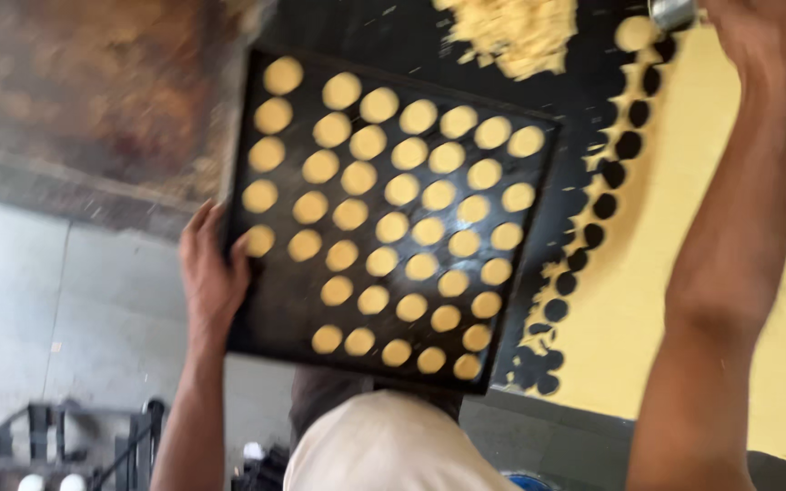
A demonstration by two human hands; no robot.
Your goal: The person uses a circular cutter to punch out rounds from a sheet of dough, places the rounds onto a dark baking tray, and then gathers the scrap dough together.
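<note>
My left hand (211,273) grips the tray (293,309) edge, keep it level so the dough rounds (388,223) don't slide; right hand (757,32) holds the cutter (672,13) far right.

No packages, labels, signs or screens in view.

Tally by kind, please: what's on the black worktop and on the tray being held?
Black tray: 1
Dough rounds on the tray: 45 visible (frame is blurred)
Loose dough round on the worktop: 1
Rolled dough sheet with cut-out holes: 1
Pile of dough scraps: 1
Metal cutter: 1
Total: 50
</note>
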